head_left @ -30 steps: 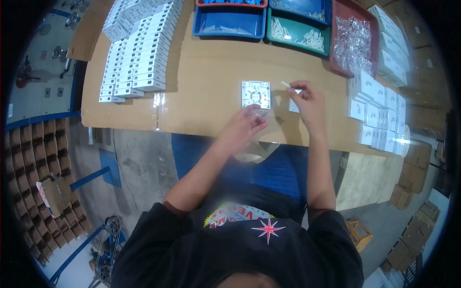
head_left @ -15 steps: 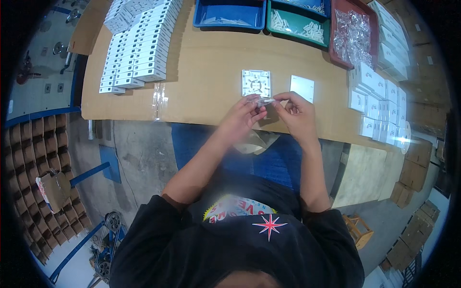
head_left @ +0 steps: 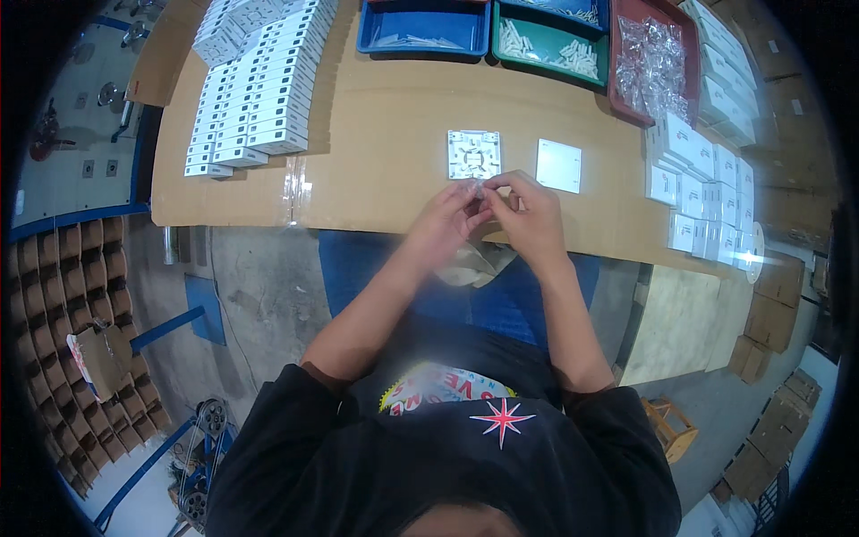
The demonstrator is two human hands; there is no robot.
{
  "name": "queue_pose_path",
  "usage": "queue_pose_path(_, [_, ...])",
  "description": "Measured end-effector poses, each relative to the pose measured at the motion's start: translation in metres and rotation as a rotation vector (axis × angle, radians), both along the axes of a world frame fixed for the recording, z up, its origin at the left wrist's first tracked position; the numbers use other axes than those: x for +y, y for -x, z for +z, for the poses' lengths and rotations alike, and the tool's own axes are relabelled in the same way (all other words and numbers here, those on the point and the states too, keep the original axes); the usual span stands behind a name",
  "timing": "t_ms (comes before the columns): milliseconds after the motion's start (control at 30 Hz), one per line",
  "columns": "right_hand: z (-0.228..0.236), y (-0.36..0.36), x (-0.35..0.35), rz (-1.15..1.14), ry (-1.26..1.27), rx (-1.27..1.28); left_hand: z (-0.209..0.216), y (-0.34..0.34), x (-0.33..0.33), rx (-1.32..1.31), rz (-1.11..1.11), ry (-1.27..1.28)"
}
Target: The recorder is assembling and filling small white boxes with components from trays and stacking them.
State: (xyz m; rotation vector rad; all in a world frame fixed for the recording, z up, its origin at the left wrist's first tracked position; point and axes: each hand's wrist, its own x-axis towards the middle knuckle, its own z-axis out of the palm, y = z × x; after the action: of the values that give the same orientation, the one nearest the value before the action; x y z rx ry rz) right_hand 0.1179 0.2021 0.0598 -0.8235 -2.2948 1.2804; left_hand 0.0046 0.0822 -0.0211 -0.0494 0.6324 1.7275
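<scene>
My left hand (head_left: 447,220) and my right hand (head_left: 531,217) meet over the near edge of the table, fingertips pinched together. Between them is a small clear plastic bag (head_left: 478,187), mostly hidden by the fingers; its contents cannot be made out. Just beyond the fingertips lies a square white plastic tray (head_left: 474,155) with moulded clips and a round centre. A flat white square cover (head_left: 558,166) rests to its right, apart from my right hand.
Stacked white boxes (head_left: 255,94) stand at the far left. Along the back are a blue bin (head_left: 424,54) with flat clear pieces, a green bin (head_left: 548,64) with white tubes, and a red bin (head_left: 633,111) of clear bags. More white boxes (head_left: 702,183) stand at right.
My right hand has shifted left, closer to my left hand. Less of the small bag shows between the fingers now. The tray and cover still lie on the table.
</scene>
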Motion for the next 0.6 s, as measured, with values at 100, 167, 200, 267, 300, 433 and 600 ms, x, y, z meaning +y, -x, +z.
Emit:
queue_pose_path(100, [-0.003,0.002,0.000,0.059,-0.168,0.198,0.006,0.000,0.002,-0.003,0.036,-0.007])
queue_pose_path(167, [0.008,0.003,-0.005,0.084,-0.108,0.095,-0.002,0.005,-0.001,0.013,0.005,-0.042])
queue_pose_path(200, [0.008,0.003,-0.004,0.086,-0.106,0.094,-0.005,0.007,-0.002,0.030,-0.028,-0.081])
queue_pose_path(267, [0.009,0.001,-0.001,0.107,-0.139,0.002,-0.005,0.004,0.000,0.030,-0.026,-0.070])
queue_pose_path(300, [0.009,0.000,0.000,0.106,-0.140,0.002,-0.004,0.004,0.001,0.032,-0.021,-0.060])
queue_pose_path(433, [0.013,0.001,0.001,0.081,-0.088,0.045,-0.004,0.002,0.000,0.055,-0.037,-0.040])
queue_pose_path(600, [0.011,-0.001,0.005,0.042,-0.045,0.023,0.017,-0.002,0.002,0.019,-0.022,0.004])
